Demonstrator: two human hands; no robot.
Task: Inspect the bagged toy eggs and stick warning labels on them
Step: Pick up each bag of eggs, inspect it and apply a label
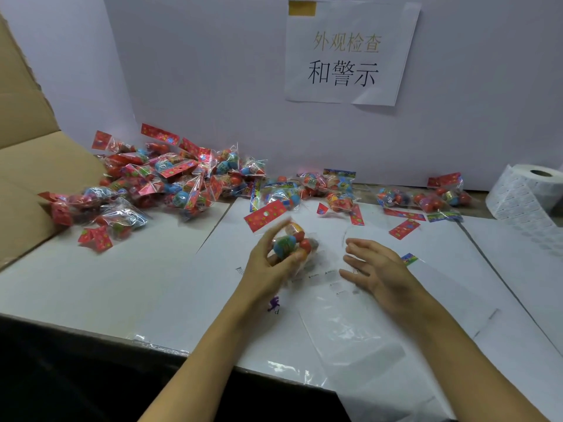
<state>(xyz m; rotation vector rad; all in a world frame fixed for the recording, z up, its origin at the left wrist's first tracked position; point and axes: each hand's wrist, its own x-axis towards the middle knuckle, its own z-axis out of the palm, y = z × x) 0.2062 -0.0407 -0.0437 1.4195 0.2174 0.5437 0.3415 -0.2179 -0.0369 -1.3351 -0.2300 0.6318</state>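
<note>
The bagged toy eggs (pixel 289 243) I am checking sit in my left hand (pixel 268 266), lifted just above the white table (pixel 91 284), with my fingers curled round the lower eggs and the red header card (pixel 265 215) sticking up at the far side. My right hand (pixel 374 269) hovers just beside the bag, fingers loosely spread and holding nothing. I judge the pack to be very light: hard little plastic shells that roll against each other inside thin, crinkly, slippery film, so a squeeze on the film alone would let them slide. Cupping the eggs themselves from below seems the surest hold, while the stiff card makes a good pinch point for turning the bag over. The flat stretch of film near the card looks the easiest spot for a label, though I cannot tell whether one is on it. Beyond my hands a few loose packs (pixel 338 193) lie scattered, a large heap of bags (pixel 170 181) spreads to the far left beside a cardboard box (pixel 30 166), and the roll of labels (pixel 527 193) stands at the far right.
</note>
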